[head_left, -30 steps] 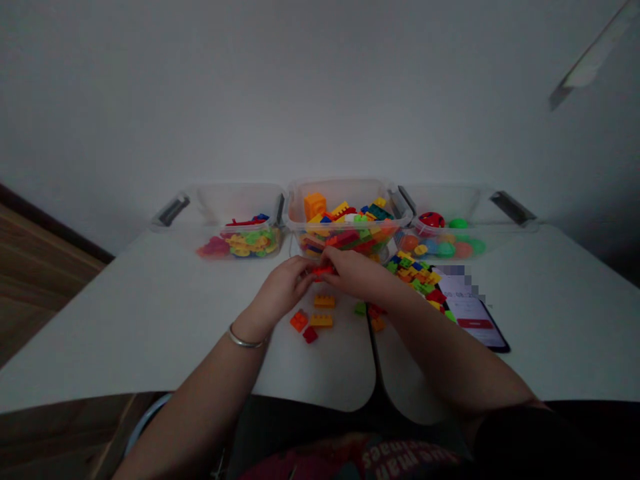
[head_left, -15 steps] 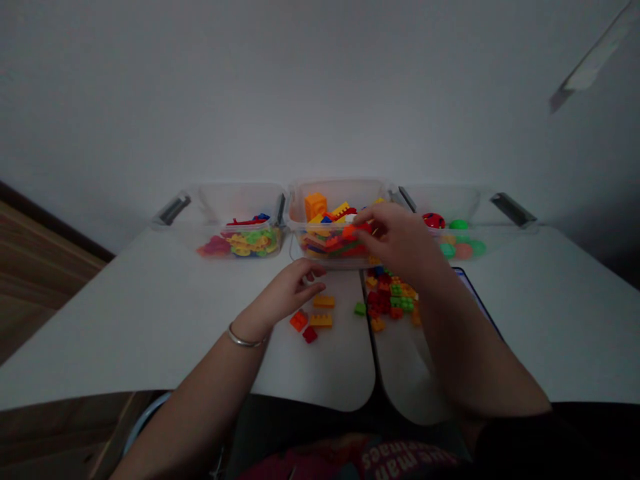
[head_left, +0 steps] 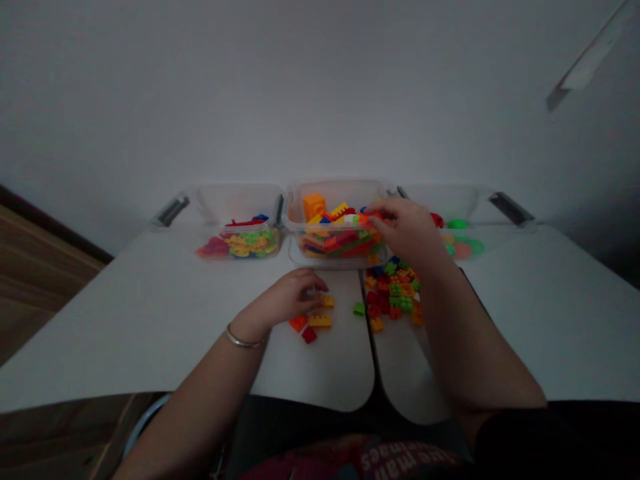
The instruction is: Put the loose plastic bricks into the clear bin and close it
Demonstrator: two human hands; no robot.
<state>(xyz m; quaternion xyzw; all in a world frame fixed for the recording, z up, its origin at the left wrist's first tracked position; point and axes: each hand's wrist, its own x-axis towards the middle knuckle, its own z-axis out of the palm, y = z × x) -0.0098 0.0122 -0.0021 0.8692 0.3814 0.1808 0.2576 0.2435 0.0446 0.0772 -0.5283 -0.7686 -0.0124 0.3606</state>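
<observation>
"From the head camera, where's the right hand?"

"Over the near rim of the middle tub, toward its right end. The fingers are bent close about an orange-red piece; I can't tell if they grip it or only touch it."

"And the left hand?"

"In front of the middle tub, low above the desk, thumb and fingers loosely parted. It hides one end of a yellow brick; whether they touch, I can't tell."

"What else lies before the tub?"

"Farther out from it, a second yellow brick, an orange brick and a dark red brick. A green brick lies right of the tub's middle, and a mixed heap before its right end, partly behind the right arm."

"And beside it?"

"A left tub of colored pieces, and a right tub with round ones."
</observation>
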